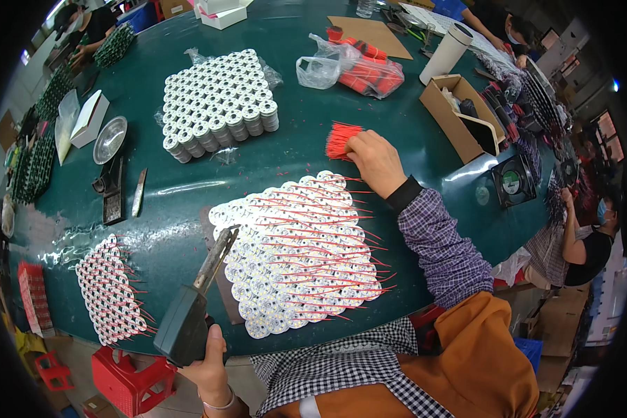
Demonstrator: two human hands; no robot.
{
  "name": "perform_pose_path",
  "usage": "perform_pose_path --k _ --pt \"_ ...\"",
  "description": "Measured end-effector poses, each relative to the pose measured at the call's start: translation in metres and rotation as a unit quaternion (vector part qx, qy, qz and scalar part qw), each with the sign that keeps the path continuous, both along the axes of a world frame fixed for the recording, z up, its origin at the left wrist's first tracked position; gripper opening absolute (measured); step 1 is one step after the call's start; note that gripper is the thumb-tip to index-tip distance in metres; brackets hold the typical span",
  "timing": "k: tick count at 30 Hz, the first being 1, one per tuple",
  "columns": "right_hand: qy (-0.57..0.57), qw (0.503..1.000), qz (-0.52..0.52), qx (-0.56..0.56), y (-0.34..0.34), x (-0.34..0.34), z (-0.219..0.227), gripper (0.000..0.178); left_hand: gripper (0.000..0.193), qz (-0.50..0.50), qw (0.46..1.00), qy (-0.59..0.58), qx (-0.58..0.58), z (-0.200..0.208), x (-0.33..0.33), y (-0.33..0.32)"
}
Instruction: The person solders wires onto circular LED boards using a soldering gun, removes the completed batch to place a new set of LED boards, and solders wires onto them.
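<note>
My left hand [210, 369] is wrapped round the handle of a dark soldering gun [182, 326]. The gun's long metal tip reaches over the left edge of a sheet of round white LED boards [292, 268]. Thin red wires lie across most rows of these boards, and their ends stick out on the right. Beyond the sheet's far right corner, my right hand [377, 160] pinches at a bundle of short red wires [339, 141]. Its fingertips touch the bundle's right side; how many wires they hold is hidden.
A smaller wired board sheet [111, 289] lies left. Stacked white discs [219, 97] stand at the back. A metal dish [110, 139], bagged red wires [373, 73], an open cardboard box [453, 118] and a white flask [447, 54] surround the work. Other people sit around the table.
</note>
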State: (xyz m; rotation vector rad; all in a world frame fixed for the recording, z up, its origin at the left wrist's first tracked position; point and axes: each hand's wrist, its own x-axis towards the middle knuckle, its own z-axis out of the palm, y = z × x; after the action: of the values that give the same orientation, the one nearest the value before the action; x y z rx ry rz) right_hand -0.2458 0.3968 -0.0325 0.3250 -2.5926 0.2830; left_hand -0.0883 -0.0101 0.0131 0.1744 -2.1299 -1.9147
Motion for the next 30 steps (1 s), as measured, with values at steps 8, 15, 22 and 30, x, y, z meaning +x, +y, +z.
perform_pose_path --k 8,15,22,30 --pt "-0.048 0.999 -0.001 -0.016 0.003 0.001 0.008 0.009 0.037 -0.006 1.000 -0.003 0.001 -0.003 0.000 -0.006" --pt "-0.058 0.997 -0.041 -0.020 -0.002 0.004 0.016 0.005 0.038 -0.004 1.000 0.002 0.003 -0.004 0.000 -0.007" --pt "-0.060 0.997 -0.031 0.048 -0.005 0.007 0.040 0.007 0.040 0.009 1.000 -0.009 0.002 -0.002 -0.001 -0.013" --pt "-0.114 0.961 0.067 0.245 -0.031 -0.010 0.054 0.004 0.044 0.017 0.999 0.031 0.009 0.003 -0.008 -0.018"
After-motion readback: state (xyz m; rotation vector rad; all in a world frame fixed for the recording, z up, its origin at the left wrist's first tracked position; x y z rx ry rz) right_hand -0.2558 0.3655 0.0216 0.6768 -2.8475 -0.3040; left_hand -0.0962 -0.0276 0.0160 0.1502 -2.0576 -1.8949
